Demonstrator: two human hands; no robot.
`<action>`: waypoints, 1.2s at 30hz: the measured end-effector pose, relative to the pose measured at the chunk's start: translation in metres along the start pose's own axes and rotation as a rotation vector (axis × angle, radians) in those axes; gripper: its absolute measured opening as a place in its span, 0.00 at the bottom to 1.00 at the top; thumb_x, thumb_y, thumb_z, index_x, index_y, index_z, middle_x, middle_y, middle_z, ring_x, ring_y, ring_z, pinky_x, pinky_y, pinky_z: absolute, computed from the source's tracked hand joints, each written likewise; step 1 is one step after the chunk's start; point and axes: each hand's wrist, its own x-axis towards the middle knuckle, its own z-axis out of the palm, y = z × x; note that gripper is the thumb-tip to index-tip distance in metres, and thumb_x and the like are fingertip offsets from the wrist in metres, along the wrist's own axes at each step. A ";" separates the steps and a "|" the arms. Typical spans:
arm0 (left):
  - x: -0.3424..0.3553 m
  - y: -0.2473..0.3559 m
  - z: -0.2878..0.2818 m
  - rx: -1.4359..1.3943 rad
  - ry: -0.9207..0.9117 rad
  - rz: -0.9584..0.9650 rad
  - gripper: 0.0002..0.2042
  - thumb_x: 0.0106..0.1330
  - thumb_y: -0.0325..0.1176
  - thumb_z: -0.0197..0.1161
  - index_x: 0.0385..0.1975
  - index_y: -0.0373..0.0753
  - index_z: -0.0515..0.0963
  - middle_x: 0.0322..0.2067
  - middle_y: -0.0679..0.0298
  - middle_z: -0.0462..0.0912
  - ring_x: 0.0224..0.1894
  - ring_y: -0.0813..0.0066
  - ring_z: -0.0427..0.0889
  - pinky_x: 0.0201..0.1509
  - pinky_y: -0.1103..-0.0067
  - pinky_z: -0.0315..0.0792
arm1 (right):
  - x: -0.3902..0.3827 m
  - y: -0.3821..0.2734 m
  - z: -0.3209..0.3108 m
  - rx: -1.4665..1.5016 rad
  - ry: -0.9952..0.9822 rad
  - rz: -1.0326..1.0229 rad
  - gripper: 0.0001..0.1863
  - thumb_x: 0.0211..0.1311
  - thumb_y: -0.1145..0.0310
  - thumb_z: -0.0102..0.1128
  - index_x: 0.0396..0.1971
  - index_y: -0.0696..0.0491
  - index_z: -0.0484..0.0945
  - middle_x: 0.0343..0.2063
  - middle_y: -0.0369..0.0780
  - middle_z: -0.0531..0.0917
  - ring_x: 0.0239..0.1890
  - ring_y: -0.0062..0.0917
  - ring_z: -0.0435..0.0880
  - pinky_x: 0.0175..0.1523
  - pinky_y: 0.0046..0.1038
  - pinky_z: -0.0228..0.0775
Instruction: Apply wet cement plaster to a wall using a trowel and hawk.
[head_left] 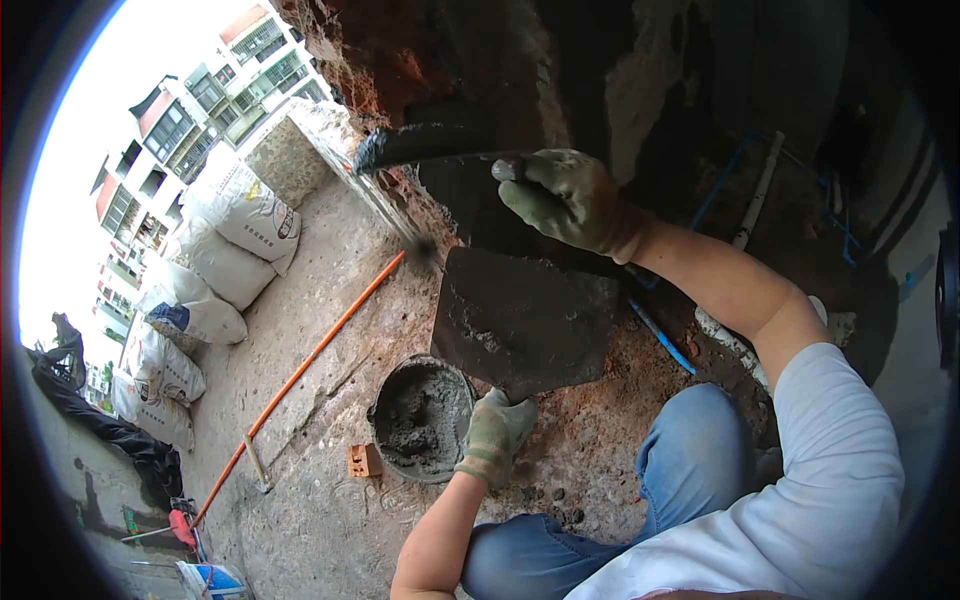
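My left hand (497, 432), in a pale green work glove, is closed on the near edge or handle of a dark, flat mortar board (525, 325); the exact grip is hidden. Only thin smears and a few lumps of mortar lie on the board. My right hand (570, 203), gloved too, wraps round the handle of a trowel (440, 148) above the board. Its blade is seen almost edge-on, with wet grey mortar at the far left end, close to the rough wall edge (400, 75). Below the board's left corner stands a round bucket (376, 440) of grey mortar.
White sacks (235, 225) stand along the left ledge. A long orange pipe (325, 345) crosses the concrete floor. An orange brick (362, 461) sits beside the bucket. Blue pipe (662, 338) and white pipe (760, 190) lie at right. Black cloth (110, 415) hangs at far left.
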 end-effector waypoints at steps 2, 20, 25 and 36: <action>0.003 -0.014 0.002 -0.126 -0.080 -0.144 0.13 0.56 0.38 0.63 0.32 0.33 0.81 0.28 0.54 0.86 0.27 0.63 0.85 0.33 0.71 0.78 | 0.012 0.027 0.028 0.353 -0.093 0.352 0.14 0.67 0.63 0.61 0.45 0.57 0.82 0.29 0.42 0.84 0.34 0.26 0.84 0.40 0.27 0.77; 0.014 -0.010 -0.007 -0.654 -0.096 -0.316 0.06 0.53 0.29 0.65 0.21 0.34 0.77 0.17 0.61 0.77 0.15 0.69 0.75 0.19 0.74 0.69 | -0.054 0.137 -0.050 0.028 -0.208 0.775 0.14 0.71 0.70 0.51 0.50 0.61 0.78 0.39 0.38 0.84 0.38 0.24 0.85 0.43 0.24 0.77; 0.009 -0.048 -0.019 -0.587 -0.062 -0.335 0.07 0.53 0.29 0.64 0.26 0.32 0.75 0.20 0.59 0.78 0.17 0.68 0.77 0.20 0.73 0.71 | -0.087 0.020 0.014 0.027 -0.264 0.562 0.10 0.63 0.66 0.61 0.27 0.58 0.81 0.23 0.41 0.85 0.26 0.26 0.85 0.29 0.26 0.75; -0.101 -0.148 -0.052 -0.732 0.400 -0.594 0.08 0.56 0.30 0.65 0.24 0.34 0.74 0.18 0.63 0.75 0.17 0.73 0.76 0.19 0.77 0.72 | -0.088 -0.060 0.142 -0.216 -1.011 0.185 0.19 0.61 0.55 0.60 0.25 0.57 0.82 0.22 0.49 0.82 0.27 0.43 0.84 0.34 0.40 0.75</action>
